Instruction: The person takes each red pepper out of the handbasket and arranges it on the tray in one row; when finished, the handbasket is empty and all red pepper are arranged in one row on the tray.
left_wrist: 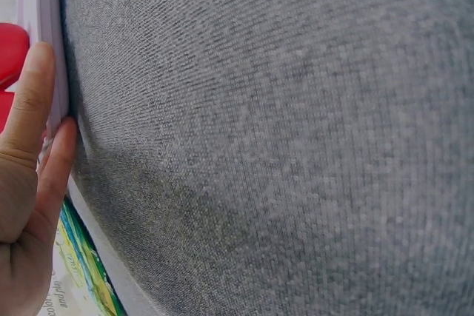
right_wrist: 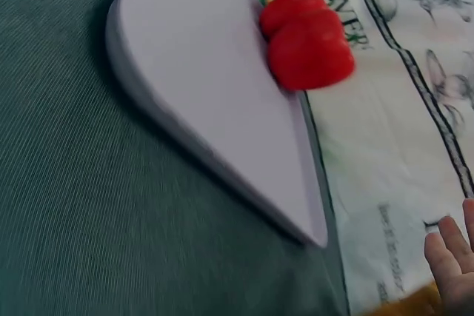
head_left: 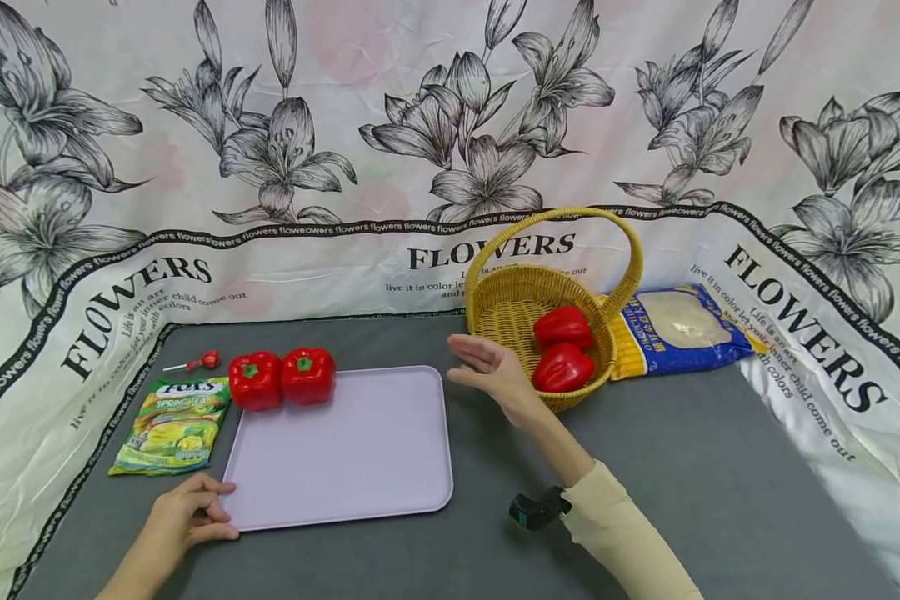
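Note:
A pale lilac tray (head_left: 345, 458) lies on the dark grey table. My left hand (head_left: 183, 517) holds its near left corner, thumb at the front edge and fingers at the left side. In the left wrist view, the fingers (left_wrist: 29, 101) lie against the tray's rim (left_wrist: 50, 35). Two red bell peppers (head_left: 282, 380) stand side by side at the tray's far left corner. A yellow wicker basket (head_left: 506, 321) with a tall handle leans back, two more red peppers (head_left: 563, 367) inside. My right hand (head_left: 495, 375), fingers extended and holding nothing, is by the basket's left rim.
Left of the tray lies a green Fox's candy bag (head_left: 172, 425), with a red lollipop (head_left: 208, 359) behind it. A blue and yellow bag (head_left: 678, 329) lies right of the basket. A flower-printed cloth (head_left: 390, 200) hangs behind the table.

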